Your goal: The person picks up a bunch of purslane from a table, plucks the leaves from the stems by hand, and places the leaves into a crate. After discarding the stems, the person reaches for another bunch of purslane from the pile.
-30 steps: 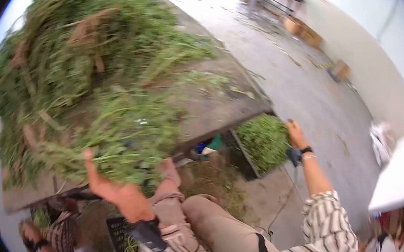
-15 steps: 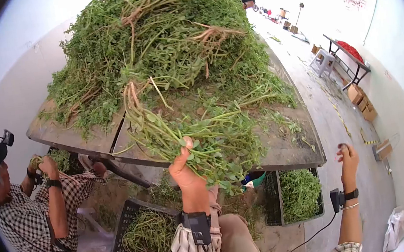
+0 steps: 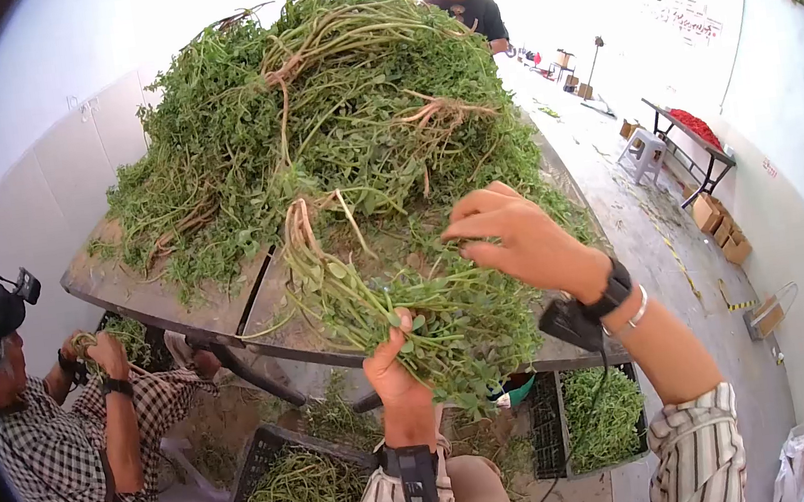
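Observation:
My left hand point(image 3: 399, 370) is wrapped round the stems of a bunch of leafy greens point(image 3: 462, 329) at the near edge of the table point(image 3: 309, 348). The bunch's pinkish root ends point up and left, and its leaves spread to the right. Above these leaves hovers my right hand point(image 3: 526, 241), its fingers loosely bent and apart, with nothing visible in them. Behind both hands rises a big heap of the same greens point(image 3: 305, 112), with brownish roots showing in places.
Under the table stand a black crate of stems point(image 3: 302, 499) on the left and a crate of leafy tops point(image 3: 603, 417) on the right. A seated co-worker point(image 3: 51, 414) handles greens at left. Another person point(image 3: 467, 7) stands behind the heap. A cable point(image 3: 583, 419) hangs from my right wrist.
My right hand has swung in from the far right to above the bunch's leaves. My left hand keeps its grip on the bunch. The view has tilted up slightly.

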Motion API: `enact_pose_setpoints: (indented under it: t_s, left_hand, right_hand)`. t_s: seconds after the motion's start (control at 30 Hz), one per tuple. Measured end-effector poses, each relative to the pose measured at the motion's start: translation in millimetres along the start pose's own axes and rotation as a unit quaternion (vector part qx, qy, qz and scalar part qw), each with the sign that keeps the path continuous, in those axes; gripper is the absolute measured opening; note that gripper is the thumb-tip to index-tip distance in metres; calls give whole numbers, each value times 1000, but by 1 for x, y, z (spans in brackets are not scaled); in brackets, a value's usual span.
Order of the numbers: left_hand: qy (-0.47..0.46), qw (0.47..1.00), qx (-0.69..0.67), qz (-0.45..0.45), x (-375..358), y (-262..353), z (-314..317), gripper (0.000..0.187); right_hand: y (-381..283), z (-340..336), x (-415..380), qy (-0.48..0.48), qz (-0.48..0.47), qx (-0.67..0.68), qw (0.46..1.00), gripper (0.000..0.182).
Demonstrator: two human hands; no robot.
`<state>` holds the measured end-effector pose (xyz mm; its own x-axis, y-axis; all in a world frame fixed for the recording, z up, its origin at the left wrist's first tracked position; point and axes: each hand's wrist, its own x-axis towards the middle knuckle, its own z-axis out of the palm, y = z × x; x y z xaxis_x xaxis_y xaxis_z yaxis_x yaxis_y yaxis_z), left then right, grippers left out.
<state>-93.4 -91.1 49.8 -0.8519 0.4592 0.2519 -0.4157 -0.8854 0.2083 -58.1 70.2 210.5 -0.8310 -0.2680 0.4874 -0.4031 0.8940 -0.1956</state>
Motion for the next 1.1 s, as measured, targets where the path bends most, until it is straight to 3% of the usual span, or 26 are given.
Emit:
enact_pose_setpoints:
  t_s: [0.17,0.3,0.5,0.57,0.7,0.77,0.8,0.83,0.9,1.0,1.1]
  left_hand:
    - [0,1000,-15,-3,2,3,-3,16]
    - [-17,999,-41,-14,3,6,-6,15]
    - [37,999,-16,-6,0,11,7,14]
    - [33,999,-31,-6,3,7,8,15]
    - [9,998,-63,-23,8,1,0,20]
    - [59,998,-18,10,5,2,1,21]
    - [60,998,-18,10,4,3,1,21]
    - [67,997,-20,18,4,6,0,22]
    - [74,997,-23,25,5,10,-4,22]
    - [76,996,-26,35,7,9,-9,22]
    - [121,992,-24,36,6,8,-7,14]
  right_hand:
    - [21,28,20,-118,-38,-41,991,21]
    - [22,33,23,-135,-37,-18,990,20]
    - [15,43,21,-64,8,29,997,12]
    - [16,47,21,-25,90,111,989,13]
    - [19,47,21,-12,159,145,977,14]
    - [33,36,23,84,203,115,969,15]
    - [39,25,22,81,265,171,946,16]
    - [42,20,21,81,266,171,945,16]
    - [40,11,21,202,305,321,873,17]
    - [39,2,16,254,305,352,848,18]
    - [35,-5,3,185,336,245,891,17]
